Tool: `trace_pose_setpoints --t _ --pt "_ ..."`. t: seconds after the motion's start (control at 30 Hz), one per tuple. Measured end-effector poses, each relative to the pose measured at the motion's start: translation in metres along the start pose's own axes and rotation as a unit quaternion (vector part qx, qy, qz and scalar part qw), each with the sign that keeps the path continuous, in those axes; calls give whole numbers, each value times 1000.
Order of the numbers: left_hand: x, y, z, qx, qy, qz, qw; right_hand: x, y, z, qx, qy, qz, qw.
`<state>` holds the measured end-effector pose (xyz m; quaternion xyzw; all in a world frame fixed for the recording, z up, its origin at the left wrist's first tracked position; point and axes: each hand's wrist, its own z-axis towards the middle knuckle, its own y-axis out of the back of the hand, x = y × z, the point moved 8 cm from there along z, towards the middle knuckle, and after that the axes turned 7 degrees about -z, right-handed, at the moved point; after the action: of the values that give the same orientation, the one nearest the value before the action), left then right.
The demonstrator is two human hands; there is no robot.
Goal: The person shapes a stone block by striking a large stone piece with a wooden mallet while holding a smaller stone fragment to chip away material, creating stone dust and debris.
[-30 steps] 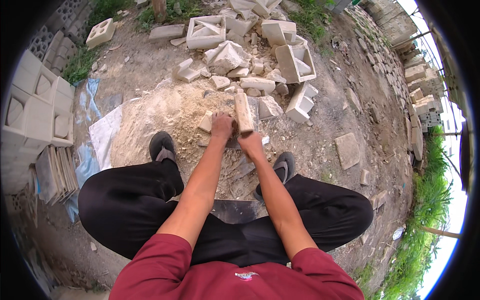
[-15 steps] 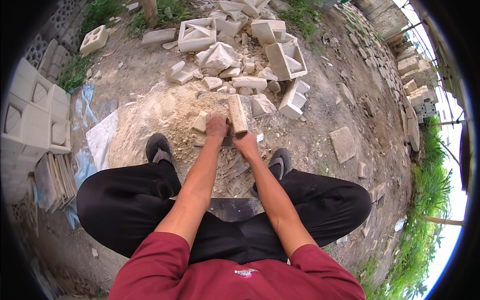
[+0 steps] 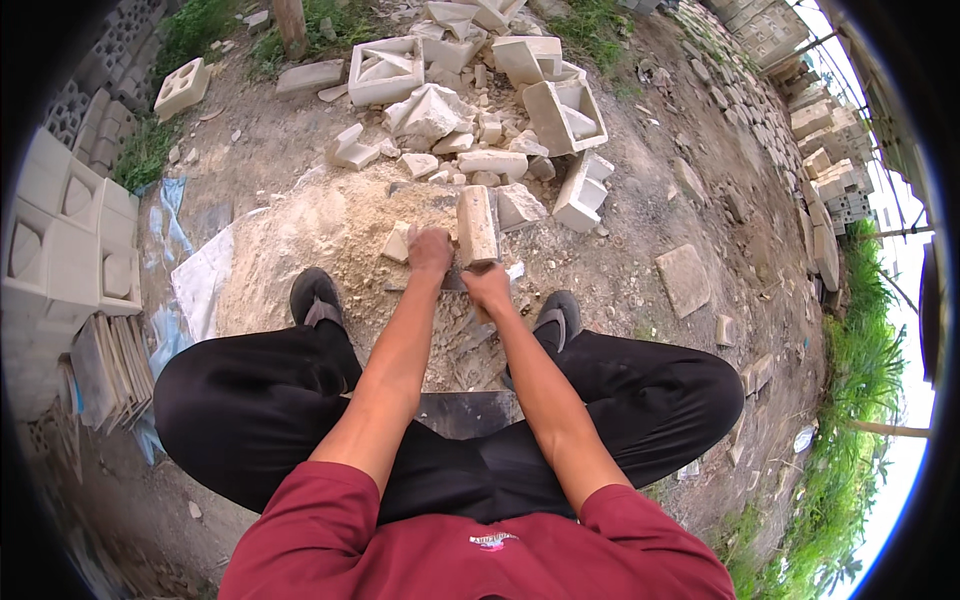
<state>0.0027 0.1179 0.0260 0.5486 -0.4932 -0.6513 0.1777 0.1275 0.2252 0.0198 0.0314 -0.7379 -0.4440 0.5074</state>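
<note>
Currently seated, knees apart, both arms reaching forward. Right hand (image 3: 490, 287) fingers closed around near end of pale stone block (image 3: 476, 224), block lying lengthwise on sand mound (image 3: 320, 235). Left hand (image 3: 431, 250) touches block's left side, fingers curled; grip unclear. Block looks rough-cut, trimming seems unfinished. Beyond: rubble heap (image 3: 470, 150), hollow cast blocks (image 3: 385, 70), untouched.
</note>
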Motion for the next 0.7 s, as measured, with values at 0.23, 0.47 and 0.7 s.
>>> trace_pose_setpoints --t 0.23,0.47,0.7 --pt "3 -4 -3 16 -18 18 1000 26 17 31 -25 5 46 999" --pt "3 -7 1 -8 -33 6 999 -1 -4 10 89 -72 -14 993" --pt "1 -4 -3 1 -62 16 998 11 -3 25 31 -35 99 994"
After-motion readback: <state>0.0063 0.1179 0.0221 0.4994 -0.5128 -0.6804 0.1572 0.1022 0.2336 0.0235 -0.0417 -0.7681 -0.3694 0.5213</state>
